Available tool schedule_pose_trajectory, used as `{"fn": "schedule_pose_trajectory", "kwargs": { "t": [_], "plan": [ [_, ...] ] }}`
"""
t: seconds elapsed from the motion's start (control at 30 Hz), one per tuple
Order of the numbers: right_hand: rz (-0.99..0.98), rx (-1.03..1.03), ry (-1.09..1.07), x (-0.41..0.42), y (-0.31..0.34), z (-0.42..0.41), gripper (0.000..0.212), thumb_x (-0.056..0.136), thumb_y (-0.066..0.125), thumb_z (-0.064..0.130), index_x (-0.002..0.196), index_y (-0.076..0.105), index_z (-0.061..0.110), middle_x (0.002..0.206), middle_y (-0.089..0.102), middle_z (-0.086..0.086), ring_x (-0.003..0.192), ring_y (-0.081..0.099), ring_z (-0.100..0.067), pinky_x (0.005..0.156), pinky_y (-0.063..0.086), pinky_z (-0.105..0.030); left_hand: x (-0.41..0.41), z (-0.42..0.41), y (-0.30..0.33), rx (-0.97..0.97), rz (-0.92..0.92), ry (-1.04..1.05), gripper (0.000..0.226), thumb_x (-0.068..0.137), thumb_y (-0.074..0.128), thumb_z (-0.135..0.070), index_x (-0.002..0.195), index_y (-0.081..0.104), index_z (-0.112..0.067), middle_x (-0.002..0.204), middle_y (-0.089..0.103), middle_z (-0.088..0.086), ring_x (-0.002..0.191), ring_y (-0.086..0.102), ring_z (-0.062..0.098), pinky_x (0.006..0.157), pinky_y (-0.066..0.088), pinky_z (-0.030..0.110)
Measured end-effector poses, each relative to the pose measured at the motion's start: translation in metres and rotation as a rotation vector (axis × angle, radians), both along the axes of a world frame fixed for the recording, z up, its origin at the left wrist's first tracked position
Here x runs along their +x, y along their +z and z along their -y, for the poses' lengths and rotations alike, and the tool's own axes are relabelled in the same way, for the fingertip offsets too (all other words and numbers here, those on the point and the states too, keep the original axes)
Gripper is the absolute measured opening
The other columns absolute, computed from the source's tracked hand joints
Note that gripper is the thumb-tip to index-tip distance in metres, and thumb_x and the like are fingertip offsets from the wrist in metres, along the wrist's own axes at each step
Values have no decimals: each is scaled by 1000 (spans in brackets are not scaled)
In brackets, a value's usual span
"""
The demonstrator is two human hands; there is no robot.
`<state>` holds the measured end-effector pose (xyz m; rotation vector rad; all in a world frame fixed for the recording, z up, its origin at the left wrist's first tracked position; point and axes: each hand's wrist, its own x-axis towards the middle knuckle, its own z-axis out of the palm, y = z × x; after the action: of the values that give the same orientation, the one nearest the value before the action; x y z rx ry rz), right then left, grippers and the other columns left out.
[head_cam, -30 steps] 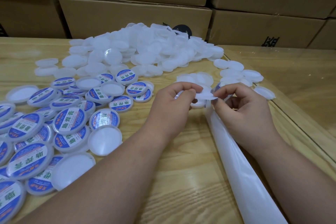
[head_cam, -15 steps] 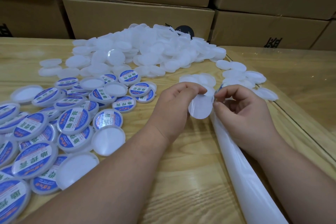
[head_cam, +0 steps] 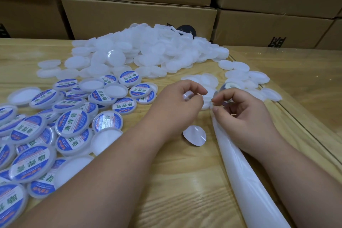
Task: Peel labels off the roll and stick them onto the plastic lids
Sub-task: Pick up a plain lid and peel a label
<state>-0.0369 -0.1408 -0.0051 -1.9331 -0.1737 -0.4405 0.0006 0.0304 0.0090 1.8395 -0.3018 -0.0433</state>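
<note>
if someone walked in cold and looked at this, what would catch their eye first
Probably the heap of plain white lids at the back of the wooden table, and the spread of blue-labelled lids on the left. Then the two hands at centre, fingers curled beside the long white roll, with one loose round piece lying on the table between the forearms.

Wooden table [head_cam: 175,190], plastic lids [head_cam: 151,52], backing strip [head_cam: 246,181]

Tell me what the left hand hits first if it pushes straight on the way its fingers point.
Probably the right hand: the left hand points rightward at it. The long white label roll lies just beyond; depth is unclear.
</note>
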Motion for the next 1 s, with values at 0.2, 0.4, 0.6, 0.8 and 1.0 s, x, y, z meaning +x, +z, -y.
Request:
{"fn": "schedule_pose_trajectory", "kwargs": {
  "t": [0.2,0.4,0.6,0.8,1.0],
  "plan": [
    [-42,29,-30,0,1,0,26,90,68,1,85,70,27,74,66,23,59,51,-6,55,42,-10,1,-21,20,558,122,-332,19,85,72,-45,103,66,-48,94,67,-29,73,56,-16,68,44,16],
    [-68,12,-37,-1,1,0,21,91,68,4,84,71,24,60,59,20,53,46,-3,51,38,-10,2,-38,26,641,61,-498,55,68,91,-40,113,62,-55,107,58,-44,79,61,-14,67,42,5],
    [-84,27,-48,-1,1,1,22,91,68,3,83,71,24,62,61,21,56,47,-7,51,39,-10,1,-33,18,700,94,-471,38,69,88,-46,101,66,-50,80,60,-38,70,57,-11,57,39,10],
    [-81,35,-61,-1,1,-1,24,91,68,4,82,71,26,67,65,20,62,51,-10,54,42,-10,2,-32,16,653,80,-446,28,69,87,-49,92,70,-47,77,63,-15,70,58,-4,66,49,25],
    [-87,44,-56,0,-1,0,26,90,69,6,80,72,30,68,65,15,63,52,-10,56,44,-13,4,-32,14,670,100,-459,27,73,86,-41,96,71,-44,70,59,-36,65,56,-9,55,38,6]
  ]
}}
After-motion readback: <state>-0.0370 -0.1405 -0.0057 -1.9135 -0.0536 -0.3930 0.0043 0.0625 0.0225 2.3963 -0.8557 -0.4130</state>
